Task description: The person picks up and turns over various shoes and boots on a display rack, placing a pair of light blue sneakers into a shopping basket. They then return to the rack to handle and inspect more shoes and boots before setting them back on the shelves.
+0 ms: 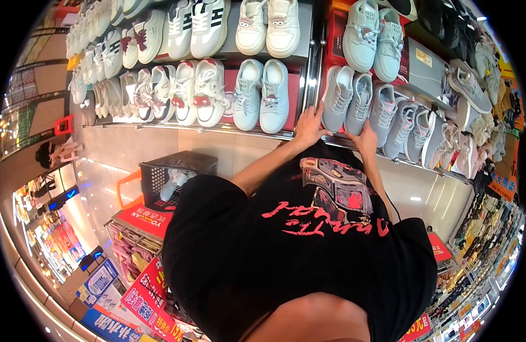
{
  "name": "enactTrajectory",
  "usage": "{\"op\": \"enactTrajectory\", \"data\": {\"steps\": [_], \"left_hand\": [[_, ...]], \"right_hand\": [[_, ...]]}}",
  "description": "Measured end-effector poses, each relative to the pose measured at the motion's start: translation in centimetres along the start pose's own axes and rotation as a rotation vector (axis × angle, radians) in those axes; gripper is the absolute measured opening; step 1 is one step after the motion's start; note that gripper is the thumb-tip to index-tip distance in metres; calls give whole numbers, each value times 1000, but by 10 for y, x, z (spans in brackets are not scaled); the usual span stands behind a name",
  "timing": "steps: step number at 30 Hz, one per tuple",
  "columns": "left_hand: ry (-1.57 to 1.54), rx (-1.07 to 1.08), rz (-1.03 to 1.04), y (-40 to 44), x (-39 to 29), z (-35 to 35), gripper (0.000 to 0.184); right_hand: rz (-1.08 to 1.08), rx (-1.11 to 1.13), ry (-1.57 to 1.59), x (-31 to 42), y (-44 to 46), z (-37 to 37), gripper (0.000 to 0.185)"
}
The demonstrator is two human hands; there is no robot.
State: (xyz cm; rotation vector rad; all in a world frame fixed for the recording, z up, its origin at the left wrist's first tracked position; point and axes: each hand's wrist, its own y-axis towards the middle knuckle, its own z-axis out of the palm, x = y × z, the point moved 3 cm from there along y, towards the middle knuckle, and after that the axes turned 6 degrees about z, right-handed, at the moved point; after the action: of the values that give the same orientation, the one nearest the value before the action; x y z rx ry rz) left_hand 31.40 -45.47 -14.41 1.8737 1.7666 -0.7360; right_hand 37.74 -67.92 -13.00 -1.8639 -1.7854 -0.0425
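A pair of grey lace-up sneakers, the left one and the right one, stands on the lower shelf with toes toward me. My left hand presses along the outer side of the left sneaker, its thumb by the toe. Around the toe and outer side of the right sneaker curls my right hand. Both hands close in on the pair from either side. Another grey sneaker with pink inside stands just right of my right hand. Pale blue shoes are on the shelf left of my left hand.
A metal rail edges the shelf, and an upright post divides the racks. Pale blue sneakers sit on the tier above. Behind me to the left, a dark basket holds light-coloured shoes, near red sale signs.
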Motion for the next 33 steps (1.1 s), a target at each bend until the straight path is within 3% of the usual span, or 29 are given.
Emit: {"op": "enactTrajectory", "data": {"steps": [4, 7, 8, 9, 10, 12, 13, 14, 16, 18, 20, 21, 23, 26, 29, 33], "left_hand": [[-12, 20, 10, 1, -1, -3, 114], [-225, -21, 3, 2, 2, -14, 98], [-226, -32, 3, 1, 4, -22, 98], [-256, -168, -50, -3, 5, -41, 87], [-281, -311, -105, -6, 11, -58, 76], [-154, -591, -200, -16, 41, -87, 58], [-53, -720, -219, -24, 54, -105, 57], [55, -842, -230, -32, 65, -123, 55], [115, -890, -315, -42, 93, -142, 62], [166, -938, -383, -47, 109, -154, 70], [277, -743, -511, -48, 116, -157, 90], [265, -691, -537, -50, 126, -153, 105], [180, -634, -536, -54, 134, -152, 106], [76, -605, -450, -59, 144, -143, 108], [65, -606, -555, -57, 134, -138, 99], [106, -658, -495, -57, 152, -122, 94]], "right_hand": [[19, 20, -29, 3, 1, -3, 103], [-23, -21, -152, 4, 1, -10, 87], [-69, -90, -145, 3, 0, -12, 71], [-121, -154, -139, 2, -1, -16, 56], [-142, -155, -144, 17, -5, -27, 56], [0, -226, 231, 47, -15, -45, 40], [-80, -214, 313, 64, -16, -44, 32], [-90, -204, 327, 81, -17, -42, 32], [-305, 18, 398, 128, -18, -28, 33], [-411, 257, 478, 164, -13, 6, 51], [-430, 382, 322, 189, -2, 53, 81], [-438, 377, 329, 196, 1, 71, 81], [-513, 338, 204, 215, 5, 97, 105], [-412, 329, 176, 224, -1, 104, 113], [-418, 314, 181, 224, -3, 101, 110], [-419, 304, 170, 222, -4, 101, 99]]}}
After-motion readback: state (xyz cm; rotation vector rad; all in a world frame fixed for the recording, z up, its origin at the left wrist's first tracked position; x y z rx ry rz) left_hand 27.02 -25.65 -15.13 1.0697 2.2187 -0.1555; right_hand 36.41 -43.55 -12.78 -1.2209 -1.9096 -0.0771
